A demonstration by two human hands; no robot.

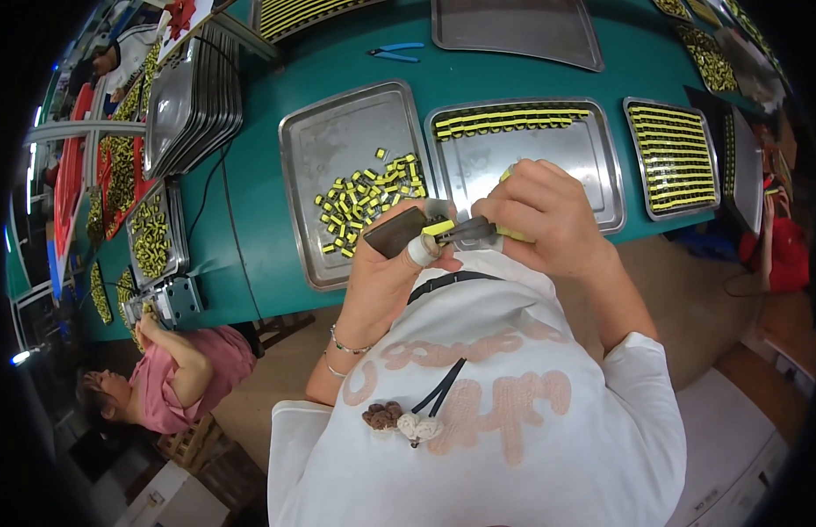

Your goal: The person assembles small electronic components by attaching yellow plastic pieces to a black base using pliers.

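The left hand (386, 263) clamps a dark rectangular block (394, 233). The right hand (546, 216) grips a yellow-handled, dark-tipped tool (474, 231) by a small yellow-and-black piece (439, 227).

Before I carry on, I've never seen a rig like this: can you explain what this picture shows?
There is no machine here: these are a person's two hands, seen from above by a wide camera worn on the head, so straight edges bend. The left hand holds a dark flat block and a small yellow-and-black part; the right hand grips what looks like a dark-tipped tool. On the green table, the left tray carries loose yellow-and-black pieces, the middle tray has a few rows along its far side, and the right tray is lined with rows. A blue-handled hand tool lies beyond.
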